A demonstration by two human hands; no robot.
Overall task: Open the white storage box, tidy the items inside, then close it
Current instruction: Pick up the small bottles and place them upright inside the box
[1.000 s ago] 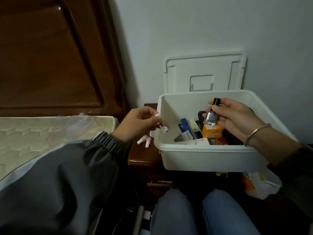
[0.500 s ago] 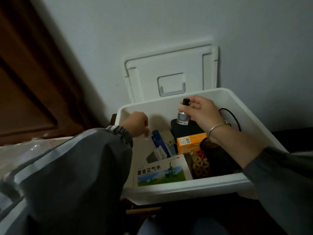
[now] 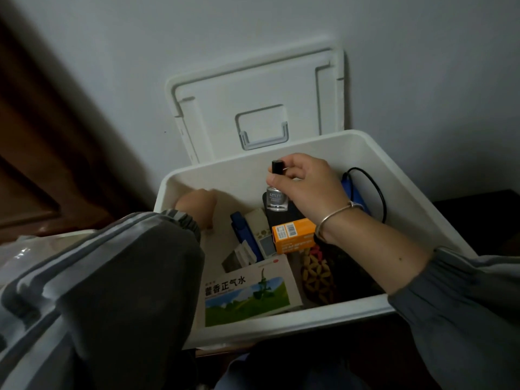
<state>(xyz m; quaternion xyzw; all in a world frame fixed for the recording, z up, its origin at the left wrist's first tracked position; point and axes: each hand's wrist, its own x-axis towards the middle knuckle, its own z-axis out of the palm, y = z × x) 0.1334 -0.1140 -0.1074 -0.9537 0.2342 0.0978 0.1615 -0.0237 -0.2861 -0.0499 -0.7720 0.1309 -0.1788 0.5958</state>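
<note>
At frame centre the white storage box (image 3: pixel 281 330) is seen open, with both hands inside it. One small bottle (image 3: pixel 277 199) is pinched upright by its black cap in the right hand (image 3: pixel 309 184), whose forearm is extended from lower right. One orange carton (image 3: pixel 295 236) and one green-printed carton (image 3: pixel 247 291) are counted. The left hand (image 3: pixel 197 205) is lowered at the left wall, its fingers hidden, so its grip cannot be told.

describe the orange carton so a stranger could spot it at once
Look in the open white storage box by the wall. Near its middle, beside the right hand's wrist, lies a small carton. Only it is bright orange, with a white barcode label.
</note>
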